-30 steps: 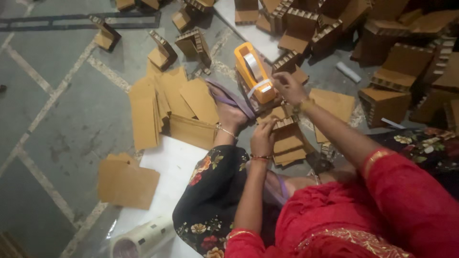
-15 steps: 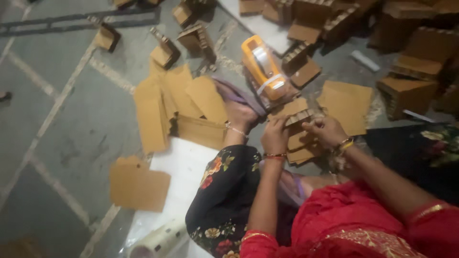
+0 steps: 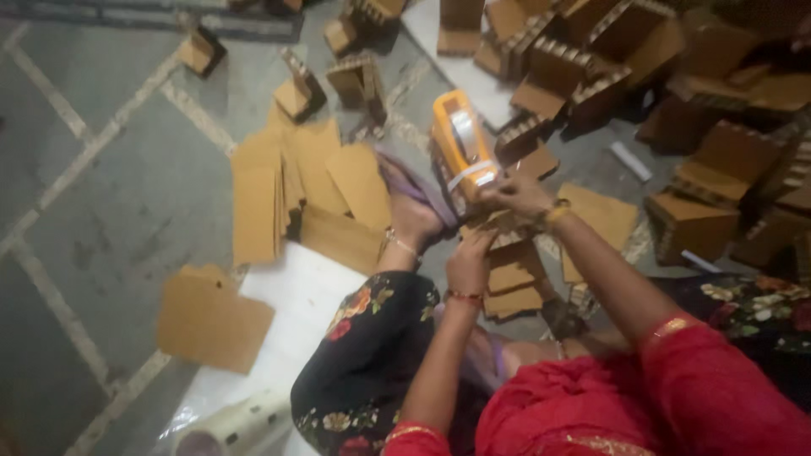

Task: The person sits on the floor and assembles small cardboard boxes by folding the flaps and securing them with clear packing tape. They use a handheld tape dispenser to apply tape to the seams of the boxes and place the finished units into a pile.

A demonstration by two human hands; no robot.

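Observation:
An orange tape dispenser [image 3: 456, 143] lies on the grey floor ahead of my knees, a white strip of tape across its near end. My right hand [image 3: 522, 196], a gold bangle on its wrist, closes on that near end. Just below it, my left hand [image 3: 470, 263] presses and grips a small notched cardboard piece [image 3: 505, 241] on top of a short stack of brown cardboard pieces [image 3: 517, 287]. My foot in a purple sandal [image 3: 414, 215] rests beside the dispenser, to its left. Motion blur hides the fingertips.
Flat brown cardboard sheets [image 3: 287, 190] fan out to the left, and one sheet [image 3: 211, 319] lies on a white sheet [image 3: 296, 291]. A pale roll [image 3: 232, 429] sits at the bottom left. Several folded cardboard boxes [image 3: 701, 224] crowd the right and the top.
My right hand went from the dispenser down to the cardboard stack and is back at the dispenser's near end. My left hand stayed on the cardboard piece. The camera moved closer.

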